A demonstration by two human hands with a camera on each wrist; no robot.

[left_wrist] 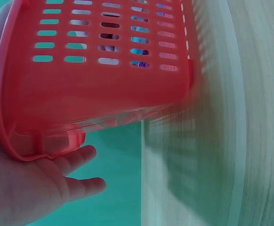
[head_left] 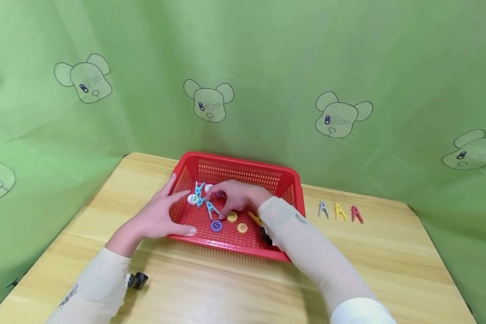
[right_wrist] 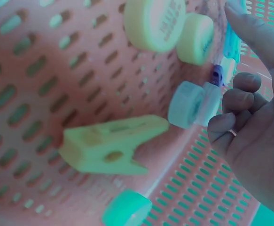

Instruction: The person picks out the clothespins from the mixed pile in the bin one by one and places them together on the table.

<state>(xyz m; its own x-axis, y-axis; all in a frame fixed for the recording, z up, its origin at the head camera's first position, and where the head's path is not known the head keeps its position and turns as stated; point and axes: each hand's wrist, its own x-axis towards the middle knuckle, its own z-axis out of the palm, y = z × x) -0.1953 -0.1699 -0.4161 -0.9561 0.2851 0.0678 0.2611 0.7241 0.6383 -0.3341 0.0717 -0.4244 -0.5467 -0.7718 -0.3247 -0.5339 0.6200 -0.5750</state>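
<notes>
A red plastic basket (head_left: 243, 250) stands on the table. My left hand (head_left: 158, 218) holds its left end, with the rim between the fingers; two fingertips (left_wrist: 82, 186) show past the rim in the left wrist view. Inside the basket, my right hand (head_left: 236, 195) has its thumb and index fingertips at a light-blue clothespin (head_left: 211, 208); its other fingers are curled in the right wrist view. More light-blue clothespins (head_left: 199, 189) and a white-and-green bottle cap (head_left: 192, 199) lie left of it. A purple cap (head_left: 216, 226) and yellow caps (head_left: 242, 228) sit nearer the front.
A yellow clothespin (right_wrist: 113, 146) and a green cap (right_wrist: 126, 209) lie at the basket's right, partly hidden by my sleeve in the head view. Right of the basket, a purple clothespin (head_left: 323, 209), a yellow one (head_left: 340, 212) and a red one (head_left: 357, 214) form a row.
</notes>
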